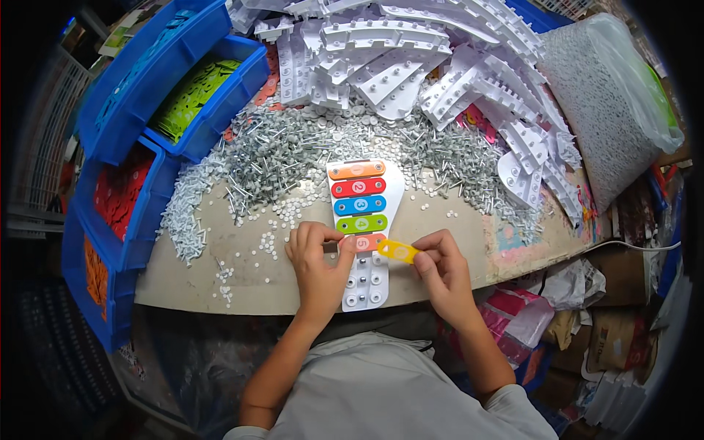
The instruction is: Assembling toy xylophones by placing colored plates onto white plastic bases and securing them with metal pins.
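Note:
A white toy xylophone base lies on the table in front of me, tapering away from its wide far end. Across it sit orange, red, blue and green bars. A salmon bar lies below the green one, its left end under the thumb of my left hand, whose fingers are curled at the base's edge. My right hand pinches a yellow bar by its right end, beside the salmon bar. Bare pegs and round sockets show at the near end.
Loose screws and small white washers are heaped beyond the base. Blue bins with coloured bars curve along the left. White xylophone bases pile up at the back. A bulging clear bag stands at right.

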